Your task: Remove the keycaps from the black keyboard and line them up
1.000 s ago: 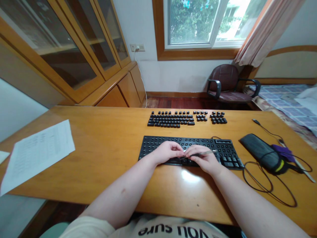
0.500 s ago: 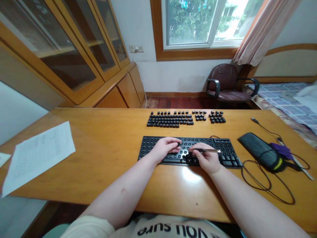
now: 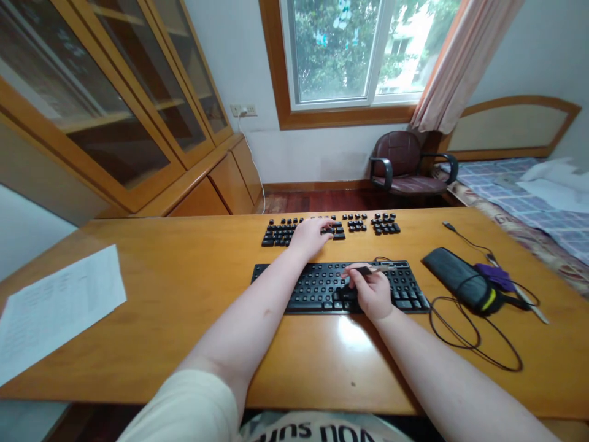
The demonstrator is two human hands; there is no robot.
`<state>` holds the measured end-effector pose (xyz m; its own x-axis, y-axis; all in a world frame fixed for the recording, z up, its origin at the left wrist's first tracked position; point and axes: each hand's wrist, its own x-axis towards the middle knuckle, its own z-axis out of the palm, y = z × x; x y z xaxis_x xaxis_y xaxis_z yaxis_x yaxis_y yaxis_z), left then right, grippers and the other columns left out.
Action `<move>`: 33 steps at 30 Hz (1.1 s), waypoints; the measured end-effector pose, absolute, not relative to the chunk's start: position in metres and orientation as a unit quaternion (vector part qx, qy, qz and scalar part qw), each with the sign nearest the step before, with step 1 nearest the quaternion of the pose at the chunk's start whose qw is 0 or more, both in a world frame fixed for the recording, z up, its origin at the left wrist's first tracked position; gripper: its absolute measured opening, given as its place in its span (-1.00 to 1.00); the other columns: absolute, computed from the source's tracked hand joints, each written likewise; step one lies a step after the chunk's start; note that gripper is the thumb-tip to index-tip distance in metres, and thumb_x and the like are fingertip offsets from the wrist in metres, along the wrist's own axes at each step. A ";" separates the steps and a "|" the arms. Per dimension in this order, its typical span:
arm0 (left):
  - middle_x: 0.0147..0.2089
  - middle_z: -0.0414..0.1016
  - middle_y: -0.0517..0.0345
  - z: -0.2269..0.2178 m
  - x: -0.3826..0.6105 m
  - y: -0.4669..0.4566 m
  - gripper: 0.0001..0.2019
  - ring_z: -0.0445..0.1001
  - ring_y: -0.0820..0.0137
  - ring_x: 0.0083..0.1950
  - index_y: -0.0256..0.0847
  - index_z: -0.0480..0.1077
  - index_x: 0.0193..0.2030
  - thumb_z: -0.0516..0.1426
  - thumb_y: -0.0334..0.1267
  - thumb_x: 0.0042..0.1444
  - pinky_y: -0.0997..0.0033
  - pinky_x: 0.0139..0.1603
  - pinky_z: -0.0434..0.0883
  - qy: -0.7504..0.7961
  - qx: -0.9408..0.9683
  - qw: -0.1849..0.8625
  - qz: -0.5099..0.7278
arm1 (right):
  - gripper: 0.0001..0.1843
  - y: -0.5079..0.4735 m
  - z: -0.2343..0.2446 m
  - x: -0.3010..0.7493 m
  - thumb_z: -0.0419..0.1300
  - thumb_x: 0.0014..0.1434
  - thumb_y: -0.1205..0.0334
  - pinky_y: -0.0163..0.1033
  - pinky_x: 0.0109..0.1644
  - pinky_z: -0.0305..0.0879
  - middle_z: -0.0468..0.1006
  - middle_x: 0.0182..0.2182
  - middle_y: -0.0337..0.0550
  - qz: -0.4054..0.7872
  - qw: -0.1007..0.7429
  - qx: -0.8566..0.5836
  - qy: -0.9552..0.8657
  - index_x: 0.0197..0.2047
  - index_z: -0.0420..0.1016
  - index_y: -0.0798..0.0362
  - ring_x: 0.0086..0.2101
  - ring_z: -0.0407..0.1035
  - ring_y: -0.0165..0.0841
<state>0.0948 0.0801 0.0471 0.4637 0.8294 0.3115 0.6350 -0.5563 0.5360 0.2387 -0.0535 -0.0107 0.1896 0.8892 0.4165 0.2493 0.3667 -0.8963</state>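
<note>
A black keyboard (image 3: 317, 285) lies in front of me, many of its keycaps off and small key stems showing, with larger caps along the bottom and right side. My right hand (image 3: 373, 293) is closed over its middle-right, gripping a slim pen-like tool (image 3: 378, 269) with a dark handle; its exact kind is unclear. Beyond the keyboard, loose black keycaps (image 3: 278, 236) are laid out in keyboard order. My left hand (image 3: 309, 237) reaches over these keycaps, fingers apart and fingertips beside the main block's right end. The hand covers part of the rows.
A dark pencil case (image 3: 455, 276), a purple cloth-like item (image 3: 494, 276) and a coiled cable (image 3: 476, 344) lie right of the keyboard. Paper sheets (image 3: 64, 307) rest on the desk (image 3: 184, 264) at left. A chair (image 3: 405, 162) stands beyond the desk.
My left hand has moved from the keyboard forward to the loose keycaps, and its fingers have spread. My right hand stays over the keyboard with the tool. The view has shifted slightly.
</note>
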 end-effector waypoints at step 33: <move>-0.06 0.43 0.11 -0.006 0.101 0.099 -0.80 0.27 0.20 0.01 -0.06 0.49 -0.26 0.25 -0.14 -0.06 0.21 0.01 0.21 0.499 0.859 0.029 0.114 | -0.73 -0.052 -0.015 0.239 0.09 0.19 0.13 -0.27 -0.42 0.33 0.56 -0.43 -0.09 0.282 0.582 -0.504 -0.573 -0.39 0.52 0.09 -0.53 0.36 -0.39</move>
<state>0.1011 0.0986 -0.0058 0.4764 0.8632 0.1670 0.8498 -0.5008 0.1645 0.2394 -0.0517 -0.0146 0.1846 0.9057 0.3816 0.2490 0.3325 -0.9096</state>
